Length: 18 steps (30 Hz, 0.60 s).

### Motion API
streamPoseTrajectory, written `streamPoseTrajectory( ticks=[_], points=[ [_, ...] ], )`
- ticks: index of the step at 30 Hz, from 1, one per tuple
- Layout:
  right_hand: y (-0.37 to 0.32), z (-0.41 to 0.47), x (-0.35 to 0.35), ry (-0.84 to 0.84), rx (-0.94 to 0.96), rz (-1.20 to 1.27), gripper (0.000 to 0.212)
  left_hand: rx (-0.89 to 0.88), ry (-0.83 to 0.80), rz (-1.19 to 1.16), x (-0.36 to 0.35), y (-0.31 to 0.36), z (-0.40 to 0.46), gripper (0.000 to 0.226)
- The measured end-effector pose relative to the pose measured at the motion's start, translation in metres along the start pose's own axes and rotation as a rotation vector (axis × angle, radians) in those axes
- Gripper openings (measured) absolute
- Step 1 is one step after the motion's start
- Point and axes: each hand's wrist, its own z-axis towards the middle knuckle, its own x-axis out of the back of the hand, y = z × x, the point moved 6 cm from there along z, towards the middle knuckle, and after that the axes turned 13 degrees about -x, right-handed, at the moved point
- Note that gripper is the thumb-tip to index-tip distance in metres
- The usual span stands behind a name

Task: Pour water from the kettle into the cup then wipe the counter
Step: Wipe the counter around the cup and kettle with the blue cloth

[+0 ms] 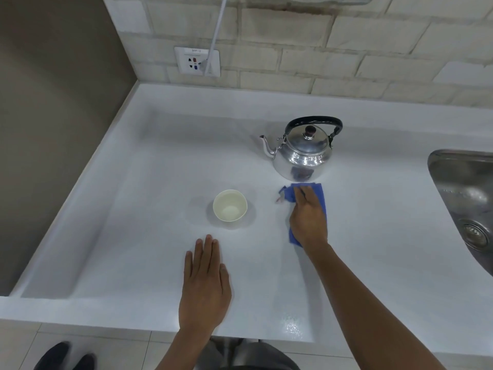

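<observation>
Pressed flat, palm down, the right hand (308, 218) bears on a blue cloth (321, 198) lying on the white counter (133, 209); fingers are extended over the fabric rather than curled around it, so the cloth is pinned under the hand, not pinched. Right forearm bare, reaching forward from lower right. Cloth shows past the fingertips, along the hand's right side and below the heel of the palm; a rumpled corner sticks out to the left.

Left hand (205, 287): flat on the counter near the front edge, fingers straight and close together, holding nothing.

Kettle (301, 153): polished metal, upright, just behind the cloth; whether they touch cannot be told. Black handle stands raised over the lid, dark knob on top, spout points left.

Cup (230, 205): pale, upright, open, left of the cloth and apart from it, ahead of the left hand. Interior bottom looks glossy; water level cannot be judged.

Steel sink (464, 198) at right edge. Wall socket (197, 61) behind, with a white cable plugged in.
</observation>
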Motion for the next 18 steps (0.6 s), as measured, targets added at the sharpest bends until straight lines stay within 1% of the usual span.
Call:
streamPoseTrajectory(
  ticks=[2,4,5,8,9,11,13,15,18],
  points=[
    [-0.005,-0.011,-0.004,-0.033,0.075,0.007,0.050,0.002,-0.003,-0.003,-0.001,0.000,0.000,0.058],
    [-0.001,-0.023,0.002,-0.029,0.145,0.046,0.054,0.003,-0.007,0.001,-0.001,0.000,0.000,0.058],
    [0.004,-0.027,0.009,-0.018,0.139,0.065,0.055,0.003,-0.006,0.003,0.000,0.000,0.000,0.058],
    [0.023,-0.017,0.021,0.046,0.006,0.133,0.053,0.003,0.000,0.004,-0.001,0.000,0.000,0.058],
    [0.025,-0.010,0.021,0.055,-0.037,0.122,0.053,0.003,0.002,0.003,-0.001,0.000,0.000,0.058],
    [0.016,-0.001,0.015,0.042,-0.057,0.055,0.053,0.003,0.006,0.004,-0.002,0.001,0.001,0.058],
    [-0.003,-0.004,0.005,0.005,-0.004,0.043,0.053,0.005,0.001,0.006,-0.003,0.001,0.000,0.058],
    [-0.020,-0.024,-0.009,-0.045,0.092,0.042,0.054,0.004,0.002,0.010,-0.003,0.000,0.000,0.058],
    [-0.024,-0.065,-0.020,-0.082,0.222,0.038,0.060,0.007,-0.007,0.007,-0.004,0.000,-0.001,0.059]
  ],
)
